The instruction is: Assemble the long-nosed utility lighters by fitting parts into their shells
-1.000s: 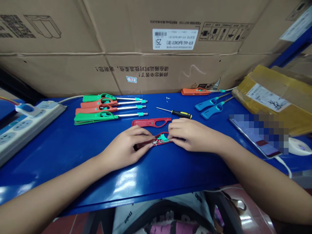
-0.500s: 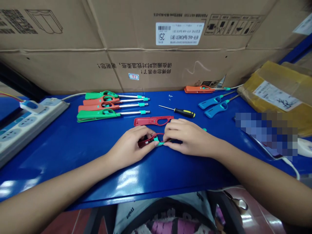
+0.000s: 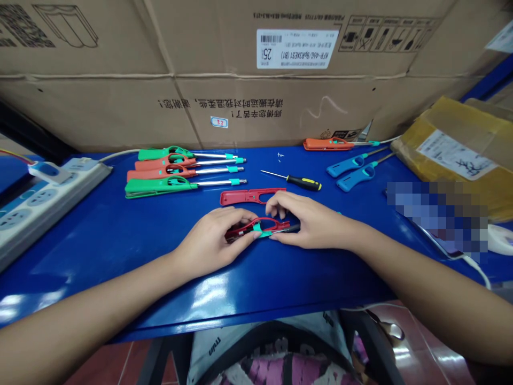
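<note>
My left hand [image 3: 218,235] is closed around the red half-shell of a long gas lighter [image 3: 269,222], just above the blue tabletop. A green trigger piece [image 3: 262,231] sits in it, with the left thumb pressed against it. My right hand [image 3: 306,220] is at the lighter's other end, its fingers lifted and apart from the thumb. Between them, a black part [image 3: 292,229] and a thin wire show at the shell's end; the right palm hides what lies beyond. Behind the hands lies the other red shell half [image 3: 248,197], its inner side up.
Several green and orange lighters [image 3: 160,172] lie in a row at left, near a power strip [image 3: 44,200]. A screwdriver [image 3: 304,183] lies behind my right hand. Blue lighters [image 3: 355,177], an orange lighter [image 3: 328,144], a yellow parcel [image 3: 449,160] and a phone [image 3: 436,224] are at right.
My right fingers have lifted off the lighter and spread from the thumb, baring the black part and the shell's end. My left hand keeps its hold.
</note>
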The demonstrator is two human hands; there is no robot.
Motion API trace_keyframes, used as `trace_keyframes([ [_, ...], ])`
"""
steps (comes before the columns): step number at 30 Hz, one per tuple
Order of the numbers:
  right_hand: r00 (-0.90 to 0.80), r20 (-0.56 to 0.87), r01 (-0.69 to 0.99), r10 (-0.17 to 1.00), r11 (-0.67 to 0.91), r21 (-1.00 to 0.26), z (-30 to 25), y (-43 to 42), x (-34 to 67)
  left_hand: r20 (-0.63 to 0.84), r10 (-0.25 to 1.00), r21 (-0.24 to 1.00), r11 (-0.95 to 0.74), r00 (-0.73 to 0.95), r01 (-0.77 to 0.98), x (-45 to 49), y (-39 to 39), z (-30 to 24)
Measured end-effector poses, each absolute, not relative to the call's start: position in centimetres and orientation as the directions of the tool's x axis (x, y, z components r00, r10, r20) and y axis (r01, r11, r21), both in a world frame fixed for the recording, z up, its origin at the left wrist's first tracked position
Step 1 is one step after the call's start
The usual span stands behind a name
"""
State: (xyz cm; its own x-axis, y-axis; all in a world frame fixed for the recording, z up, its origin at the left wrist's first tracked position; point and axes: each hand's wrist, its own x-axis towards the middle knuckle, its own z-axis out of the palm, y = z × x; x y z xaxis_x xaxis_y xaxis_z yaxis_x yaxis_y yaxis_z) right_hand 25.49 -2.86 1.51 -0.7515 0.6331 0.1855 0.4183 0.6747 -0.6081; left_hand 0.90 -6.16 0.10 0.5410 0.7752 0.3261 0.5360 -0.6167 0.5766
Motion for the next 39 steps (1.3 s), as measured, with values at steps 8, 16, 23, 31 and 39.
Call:
trace_keyframes([
  [8,-0.833,0.245,0.366,0.497,0.826,-0.430,2.20,-2.74,26.29,0.209,0.856,0.745,-0.453,0.473,0.490,0.96,-5.86,-0.14],
  [16,-0.855,0.344,0.286,0.387,0.907,-0.309,1.92,-2.93,25.76,0.197,0.845,0.727,-0.466,0.497,0.504,0.98,-5.74,0.02],
  [23,-0.842,0.360,0.300,0.402,0.903,-0.308,2.05,-3.07,25.70,0.191,0.838,0.734,-0.467,0.511,0.493,1.03,-5.57,0.07],
  [31,-0.853,0.347,0.312,0.390,0.914,-0.259,1.90,-3.03,25.73,0.195,0.839,0.722,-0.473,0.508,0.505,1.06,-5.62,0.02],
  [39,-0.845,0.338,0.342,0.414,0.905,-0.255,1.92,-3.11,25.72,0.218,0.838,0.709,-0.488,0.501,0.509,1.08,-5.62,-0.01],
])
